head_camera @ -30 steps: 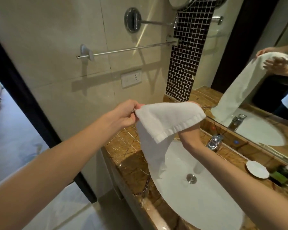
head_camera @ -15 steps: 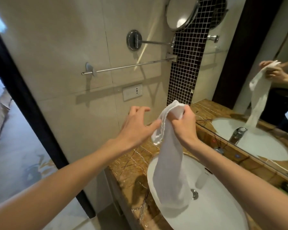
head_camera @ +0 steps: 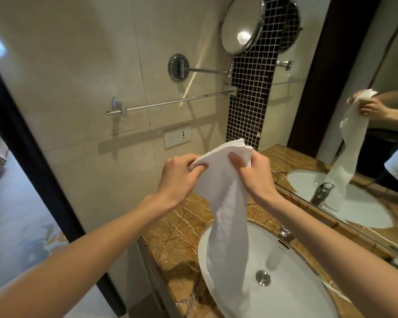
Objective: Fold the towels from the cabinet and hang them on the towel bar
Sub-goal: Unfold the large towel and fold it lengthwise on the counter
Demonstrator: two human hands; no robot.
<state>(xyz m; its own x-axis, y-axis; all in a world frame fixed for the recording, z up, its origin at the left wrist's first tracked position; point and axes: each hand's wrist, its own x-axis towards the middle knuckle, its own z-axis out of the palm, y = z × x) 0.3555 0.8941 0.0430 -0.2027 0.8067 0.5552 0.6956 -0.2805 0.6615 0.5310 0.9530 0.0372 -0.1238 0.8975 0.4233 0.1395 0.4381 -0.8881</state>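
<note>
Left hand (head_camera: 178, 173) and right hand (head_camera: 254, 172) pinch the towel (head_camera: 225, 214) top, partly folded; bar (head_camera: 175, 102) above them is bare.

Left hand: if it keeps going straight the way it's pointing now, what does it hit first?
The left hand points up and right, already gripping the towel. Straight on, it would likely meet the right hand pinching the same top edge; depth between the hands is unclear.

I count one white towel (head_camera: 225, 203), two hands on it, left hand (head_camera: 178, 177) and right hand (head_camera: 255, 173), one towel bar (head_camera: 170, 102), one sink (head_camera: 285, 283), one tap (head_camera: 285, 232), one round mirror (head_camera: 241, 25), one wall socket (head_camera: 177, 136).
</note>
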